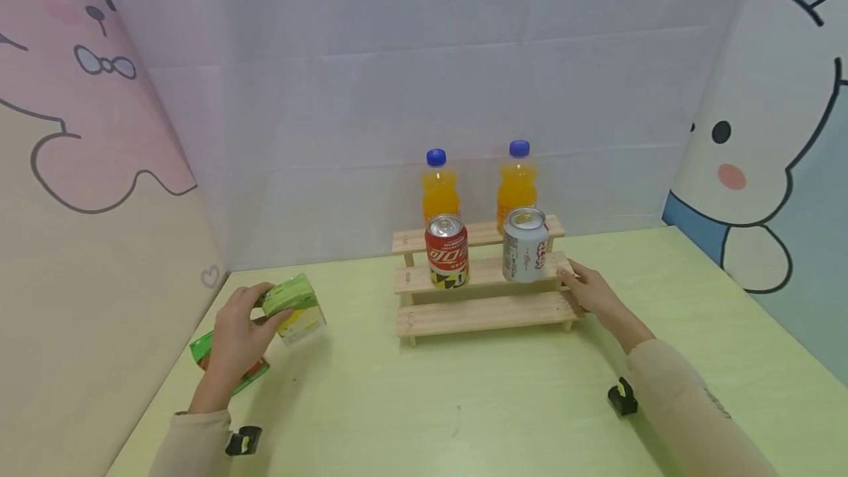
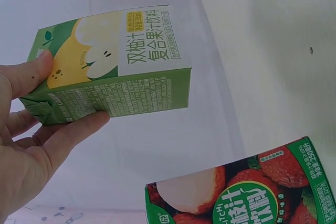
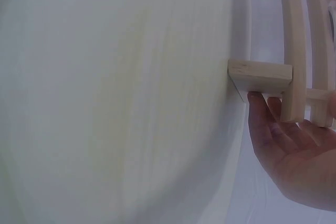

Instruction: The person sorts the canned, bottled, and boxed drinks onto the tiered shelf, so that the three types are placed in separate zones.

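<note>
My left hand [image 1: 240, 330] pinches a green juice carton [image 2: 105, 61] with a yellow citrus picture, thumb on one side and fingers on the other. The carton is tilted above the table. Below that hand a lychee juice carton [image 2: 247, 187] lies on the table, partly covered by the hand in the head view. My right hand [image 1: 594, 293] grips the right end of a three-tier wooden rack [image 1: 490, 315]. On its middle tier stand a red soda can [image 1: 447, 252] and a silver-white can [image 1: 525, 245]. Two orange drink bottles [image 1: 440, 190] stand on the top tier.
The rack stands on a pale green table [image 1: 358, 403] near a white cloth backdrop [image 1: 318, 131]. Printed cartoon panels [image 1: 755, 153] rise at both sides. The lowest tier bears nothing.
</note>
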Available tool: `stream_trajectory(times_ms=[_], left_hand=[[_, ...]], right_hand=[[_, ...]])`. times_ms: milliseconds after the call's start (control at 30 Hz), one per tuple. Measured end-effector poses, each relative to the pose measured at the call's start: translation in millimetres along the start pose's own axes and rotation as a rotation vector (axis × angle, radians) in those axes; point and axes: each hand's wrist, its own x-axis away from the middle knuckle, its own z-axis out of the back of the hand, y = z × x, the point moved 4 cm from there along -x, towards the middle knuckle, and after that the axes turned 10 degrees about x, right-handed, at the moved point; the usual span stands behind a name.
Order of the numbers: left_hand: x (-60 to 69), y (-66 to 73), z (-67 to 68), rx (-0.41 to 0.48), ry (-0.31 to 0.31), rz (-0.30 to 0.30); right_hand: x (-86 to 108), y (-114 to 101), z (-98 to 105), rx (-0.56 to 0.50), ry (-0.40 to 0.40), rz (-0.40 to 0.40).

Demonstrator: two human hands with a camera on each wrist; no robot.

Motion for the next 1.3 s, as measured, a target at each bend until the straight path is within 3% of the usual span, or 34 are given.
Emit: stream_trajectory(times_ms=[667, 967, 1300], left_hand=[[-5.4, 40.6, -8.3, 0.061, 0.033, -0.081], [-5.8, 54.2, -15.9, 0.071, 0.057, -0.186], [-6.0, 65.7, -30.2, 0.127, 0.046, -0.258]], right_hand=[[-1.0, 2, -1, 0.020, -0.008, 0.002], [0.0, 3, -2, 0.013, -0.008, -0.008], [-0.6, 2, -2, 0.025, -0.008, -0.011]])
